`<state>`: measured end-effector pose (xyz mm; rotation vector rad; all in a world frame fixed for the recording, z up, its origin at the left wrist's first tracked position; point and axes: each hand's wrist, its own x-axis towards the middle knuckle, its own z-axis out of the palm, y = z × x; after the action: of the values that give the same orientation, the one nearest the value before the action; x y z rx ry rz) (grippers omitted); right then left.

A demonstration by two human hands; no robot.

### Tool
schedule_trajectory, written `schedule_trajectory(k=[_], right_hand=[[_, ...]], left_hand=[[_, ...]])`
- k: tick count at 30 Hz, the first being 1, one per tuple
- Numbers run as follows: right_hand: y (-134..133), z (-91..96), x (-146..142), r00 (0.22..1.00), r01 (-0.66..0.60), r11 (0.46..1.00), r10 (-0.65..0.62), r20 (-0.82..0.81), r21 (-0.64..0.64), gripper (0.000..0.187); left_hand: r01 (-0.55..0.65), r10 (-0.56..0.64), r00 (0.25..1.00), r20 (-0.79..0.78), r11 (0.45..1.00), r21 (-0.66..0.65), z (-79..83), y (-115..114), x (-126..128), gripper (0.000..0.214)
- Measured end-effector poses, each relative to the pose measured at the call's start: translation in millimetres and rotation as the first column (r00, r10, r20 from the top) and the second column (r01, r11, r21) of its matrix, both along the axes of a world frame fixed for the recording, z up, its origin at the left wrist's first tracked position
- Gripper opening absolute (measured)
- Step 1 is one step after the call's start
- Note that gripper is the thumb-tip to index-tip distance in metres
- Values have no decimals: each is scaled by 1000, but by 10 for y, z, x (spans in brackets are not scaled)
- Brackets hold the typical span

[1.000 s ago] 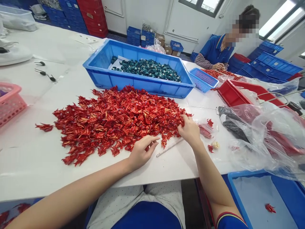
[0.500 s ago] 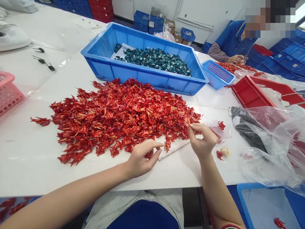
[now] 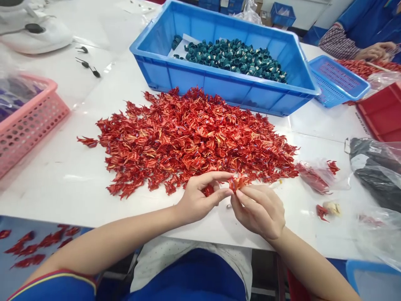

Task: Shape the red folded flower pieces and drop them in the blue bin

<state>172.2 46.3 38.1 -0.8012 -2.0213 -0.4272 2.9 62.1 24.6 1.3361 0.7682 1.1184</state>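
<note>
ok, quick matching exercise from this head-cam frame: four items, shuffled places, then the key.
Items
1. Teal pieces
2. Heap of red folded pieces
3. Pink perforated basket
4. Small red folded piece

Places
A. On the white table, left of the heap
B. Held between the left hand and right hand
C. Inside the blue plastic crate
D. On the table, directly in front of the crate

Pairs: 1-C, 2-D, 3-A, 4-B

The left hand (image 3: 202, 194) and right hand (image 3: 258, 213) meet low and centred, their fingertips (image 3: 239, 194) pinching close together.
</note>
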Motion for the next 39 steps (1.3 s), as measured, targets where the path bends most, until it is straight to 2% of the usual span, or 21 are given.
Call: schedule_trajectory(k=[2,4,7,10,13,16,21,23,26,29,32,36,39], right_hand=[[-18,-23,-1,999,-37,997,36,-16,-64,19],[-42,-48,-3,991,-65,984,44,-128,-167,19],[-73,-77,-24,928,-122,943,-3,-372,-311,19],[-94,-87,-63,863,-189,906,-30,-504,-379,23],[-113,-89,-92,829,-222,880,-56,-556,-420,25],[-131,-95,-94,829,-215,866,-82,-553,-452,23],[-131,-116,-87,840,-179,883,-92,-535,-433,23],[-124,-125,-88,846,-170,890,-88,-526,-422,23],[-117,-132,-82,860,-180,889,-65,-506,-421,24],[-122,-128,-63,881,-197,884,-30,-472,-425,24],[-138,-122,-40,908,-185,877,-19,-418,-443,22],[-163,-129,-9,915,-194,869,-7,-403,-456,22],[-174,-140,1,914,-213,866,14,-405,-452,23]], left_hand=[[18,-17,999,30,998,-53,13,8,-7,36],[58,-53,997,57,995,-87,27,9,-14,38],[124,-115,990,81,986,-116,42,-6,-19,42],[157,-147,986,79,978,-135,38,-24,-17,44],[164,-156,986,63,974,-158,13,-35,-10,44],[162,-156,987,47,972,-172,-12,-45,0,44],[100,-99,995,8,985,-139,-15,-66,19,40],[30,-32,999,-23,997,-77,-11,-69,22,32],[-80,91,991,-99,991,111,-15,-63,15,14],[-133,186,974,-126,929,346,-26,-38,-1,4],[-133,226,967,-116,840,526,-40,-7,-12,5],[-129,266,956,-126,765,631,-61,3,-1,8],[-113,259,957,-131,750,652,-73,-11,6,12]])
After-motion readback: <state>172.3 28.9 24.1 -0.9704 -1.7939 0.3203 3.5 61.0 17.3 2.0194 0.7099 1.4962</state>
